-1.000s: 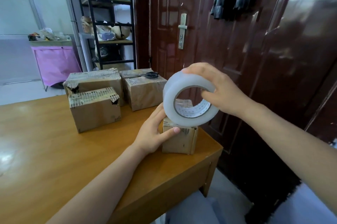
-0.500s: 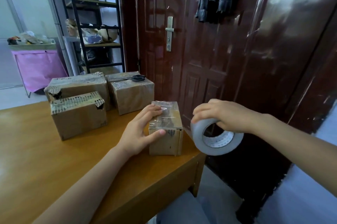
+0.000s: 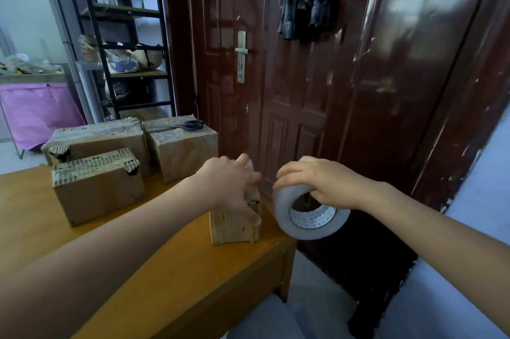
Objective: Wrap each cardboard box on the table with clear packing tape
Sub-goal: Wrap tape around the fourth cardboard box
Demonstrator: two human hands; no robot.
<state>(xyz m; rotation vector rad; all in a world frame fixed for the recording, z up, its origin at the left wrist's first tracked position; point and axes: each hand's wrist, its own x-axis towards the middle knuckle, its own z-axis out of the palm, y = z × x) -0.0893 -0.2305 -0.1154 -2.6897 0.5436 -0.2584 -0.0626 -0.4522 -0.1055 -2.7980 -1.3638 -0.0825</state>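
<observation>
Head view puts the small cardboard box at about 6 o'clock from the stacked boxes, standing close to the table's right edge. Your left hand drapes over its top and right face, fingers curled down the side, gripping it in place. Your right hand grasps the roll of clear packing tape, fingers hooked through the core, the roll hanging in the air just off the box's 3 o'clock side, past the table edge. Whether a strip runs from roll to box, you cannot tell; the film is too clear to show.

That box looks light and hollow, so it would likely slide or tip under tape pull; keep your palm bearing down on top. Its walls look stiff enough but the corners may crush if squeezed. The roll is rigid and slick outside; the core is the sure hold.

Open room lies at 3 o'clock, between table and dark door, where the roll can swing freely. Three larger boxes sit at 10 and 11 o'clock, well apart from your work, with black-handled scissors on the farthest one. Mind the drop at the near table corner.
</observation>
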